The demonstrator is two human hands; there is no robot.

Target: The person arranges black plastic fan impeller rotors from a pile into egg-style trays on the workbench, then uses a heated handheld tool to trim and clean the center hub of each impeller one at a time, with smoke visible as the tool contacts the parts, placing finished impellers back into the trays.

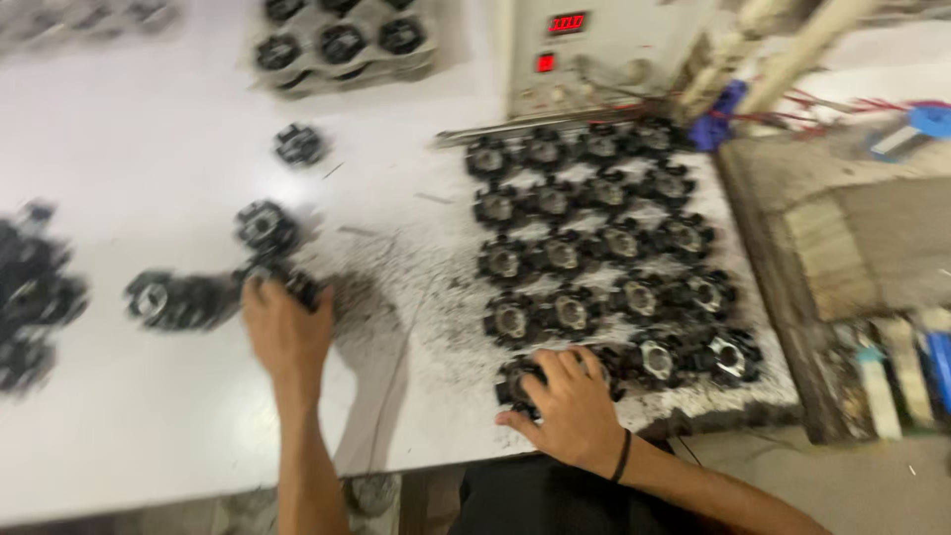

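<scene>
Many black round gear-like metal parts lie on a white table (149,436). My left hand (285,332) closes over one black part (297,285) near the table's middle left, beside a short row of stacked parts (178,299). My right hand (567,401) grips a black part (517,381) at the near corner of a grid of several such parts (594,248) laid out in rows on the right side. A black band sits on the right wrist. The picture is motion-blurred.
A grey tray of parts (342,45) stands at the back. A box-shaped device with red lit displays (584,50) sits behind the grid. More black parts (35,297) pile at the left edge. Dark filings speckle the table. A wooden bench (842,248) with clutter lies to the right.
</scene>
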